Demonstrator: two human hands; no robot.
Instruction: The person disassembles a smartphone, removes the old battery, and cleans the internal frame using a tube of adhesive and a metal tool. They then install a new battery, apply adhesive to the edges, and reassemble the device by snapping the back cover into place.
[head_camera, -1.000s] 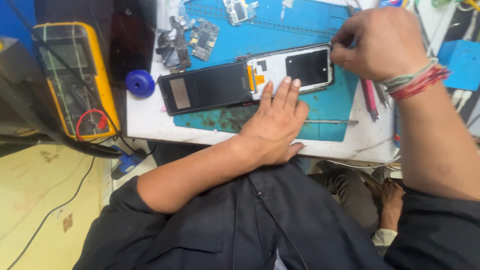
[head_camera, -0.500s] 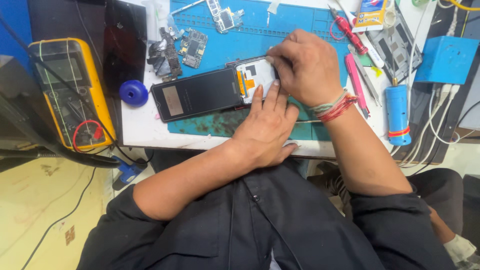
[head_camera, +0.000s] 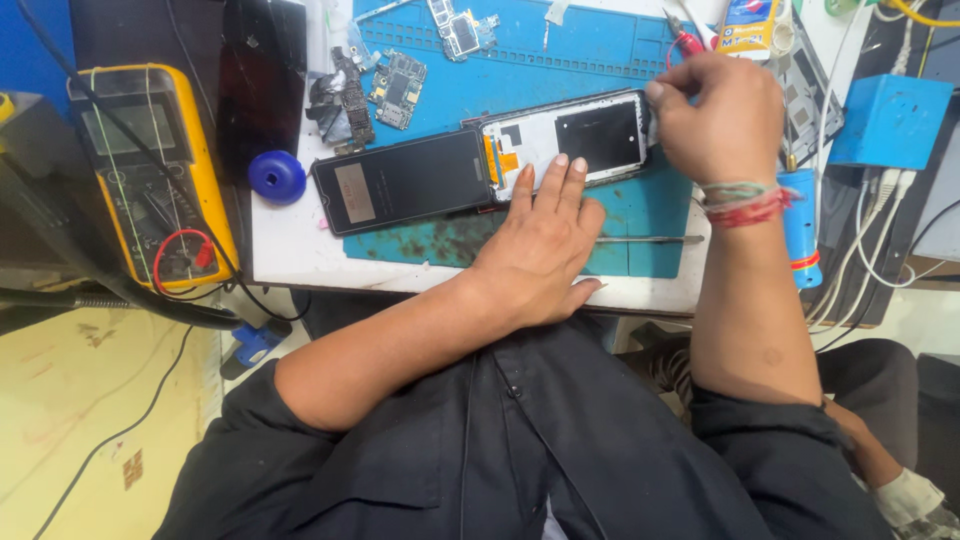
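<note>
While the right hand (head_camera: 715, 125) is curled into a loose fist at the right-hand end of the opened phone (head_camera: 565, 140), its fingertips pinch at that end's edge; whether they hold a small tool or only the frame itself I cannot tell, since the knuckles hide the tips. A braided red-and-green wristband (head_camera: 742, 203) circles that wrist. The left hand (head_camera: 540, 240) lies flat and spread, fingers pointing away from the body, with its fingertips pressing on the near long edge of the phone about midway along; it grips nothing and simply pins the frame down. The phone's long axis runs left to right across the bench, tilted slightly so its right end sits farther from the body. Its left end meets the detached black screen (head_camera: 405, 182), which lies face up, still joined by an orange ribbon at the seam and carrying on the same line. So the right hand stands at the phone's far right tip, the left hand at its middle, and the screen lies beyond both to the left. Both pieces rest on a blue work mat (head_camera: 600, 50), whose far part carries loose circuit boards (head_camera: 400, 88). No tray or box holds parts here. Left of the mat sit a blue round cap (head_camera: 277, 178) and a yellow multimeter (head_camera: 150, 170); to the right stands a blue box (head_camera: 890, 120).
</note>
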